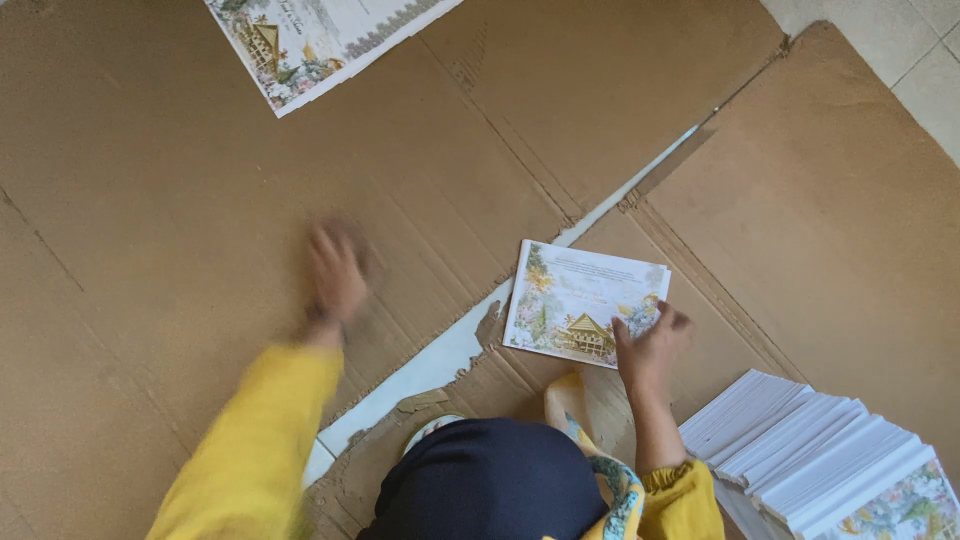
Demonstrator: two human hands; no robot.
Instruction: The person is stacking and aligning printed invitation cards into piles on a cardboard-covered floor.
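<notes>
My right hand (650, 345) rests on the lower right corner of a printed card (580, 300), fingers over its edge. The card is white with green leaves and a golden house picture, and it lies flat on the brown cardboard (480, 150). My left hand (335, 270) is blurred by motion and hovers flat over bare cardboard to the left, with nothing visible in it. Both arms wear yellow sleeves.
A fanned stack of white cards (820, 450) lies at the lower right, close to my right elbow. Another printed card (310, 35) sits at the top edge. A white gap (440, 360) separates two cardboard sheets. Pale floor tiles (900, 40) show at top right.
</notes>
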